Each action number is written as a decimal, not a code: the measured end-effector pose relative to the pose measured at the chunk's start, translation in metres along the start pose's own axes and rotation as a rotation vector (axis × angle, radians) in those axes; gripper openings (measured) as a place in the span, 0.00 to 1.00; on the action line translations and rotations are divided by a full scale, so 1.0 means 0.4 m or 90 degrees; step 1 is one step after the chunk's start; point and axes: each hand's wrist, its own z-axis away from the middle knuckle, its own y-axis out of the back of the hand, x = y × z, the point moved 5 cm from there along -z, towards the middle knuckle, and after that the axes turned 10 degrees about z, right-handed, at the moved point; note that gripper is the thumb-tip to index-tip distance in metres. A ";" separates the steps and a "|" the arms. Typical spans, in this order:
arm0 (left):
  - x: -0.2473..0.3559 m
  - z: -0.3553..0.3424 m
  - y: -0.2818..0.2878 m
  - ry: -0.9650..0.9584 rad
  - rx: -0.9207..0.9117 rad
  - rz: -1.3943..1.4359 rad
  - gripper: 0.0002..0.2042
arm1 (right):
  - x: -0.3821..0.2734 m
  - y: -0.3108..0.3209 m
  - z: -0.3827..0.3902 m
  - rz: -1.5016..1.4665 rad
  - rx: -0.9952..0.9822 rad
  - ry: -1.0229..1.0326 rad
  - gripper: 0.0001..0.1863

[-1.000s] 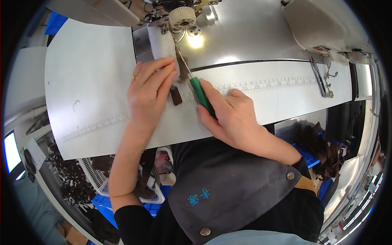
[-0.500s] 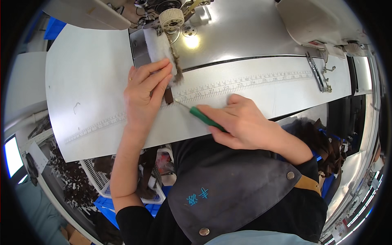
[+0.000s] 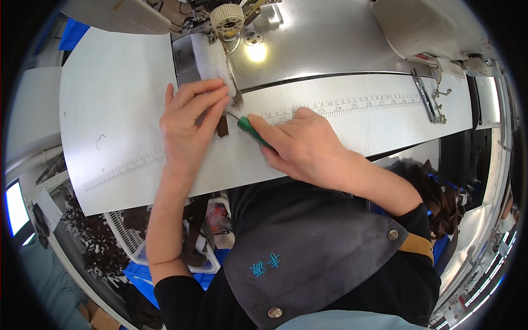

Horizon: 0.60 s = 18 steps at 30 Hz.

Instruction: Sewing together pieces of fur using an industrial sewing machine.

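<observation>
A strip of white fluffy fur [image 3: 209, 58] with a dark brown hairy edge runs from under the sewing machine head [image 3: 227, 19] toward me. My left hand [image 3: 190, 118] is closed on its near end, thumb and fingers pinching it. A short flat brown band [image 3: 223, 127] sticks out below that pinch. In my right hand [image 3: 308, 144] is a green-handled awl [image 3: 252, 132], gripped with the index finger along the handle. Its thin metal tip points up and left, close beside the left thumb and the fur's near end. Whether the tip touches the fur I cannot tell.
A printed ruler scale [image 3: 352, 104] crosses the white table [image 3: 121, 99]. Tweezers [image 3: 423, 96] and small metal parts lie at its right. Beyond is the shiny machine plate [image 3: 319, 44]. Below stand a white basket [image 3: 124, 236] and dark brown material [image 3: 434, 195].
My right hand has moved up and left, bringing the awl's tip to the fur's near end beside my left thumb. My left hand and the fur have shifted slightly up and left.
</observation>
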 end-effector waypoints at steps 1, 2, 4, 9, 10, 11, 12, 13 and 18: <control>0.002 0.002 -0.003 0.000 0.000 0.002 0.07 | -0.001 0.004 0.003 0.002 -0.001 -0.001 0.24; 0.009 0.006 -0.004 -0.022 -0.001 -0.031 0.07 | -0.001 0.008 0.003 -0.009 -0.011 -0.010 0.24; 0.016 0.011 -0.010 -0.043 -0.002 -0.065 0.08 | 0.004 0.025 0.004 -0.019 -0.021 -0.018 0.24; 0.022 0.024 -0.008 -0.073 0.007 -0.127 0.10 | 0.052 0.073 0.063 -0.148 -0.035 -0.032 0.23; 0.022 0.025 -0.007 -0.070 0.011 -0.128 0.10 | 0.066 0.081 0.067 -0.155 -0.031 -0.063 0.21; 0.024 0.023 -0.009 -0.073 0.015 -0.129 0.10 | 0.068 0.085 0.062 -0.155 -0.033 -0.060 0.21; 0.026 0.023 -0.009 -0.075 0.019 -0.130 0.11 | 0.076 0.090 0.053 -0.163 -0.025 -0.092 0.20; 0.026 0.025 -0.010 -0.072 0.022 -0.131 0.11 | 0.086 0.090 0.043 -0.171 -0.018 -0.123 0.19; 0.028 0.026 -0.010 -0.069 0.012 -0.124 0.12 | 0.105 0.090 0.021 -0.122 0.035 -0.075 0.16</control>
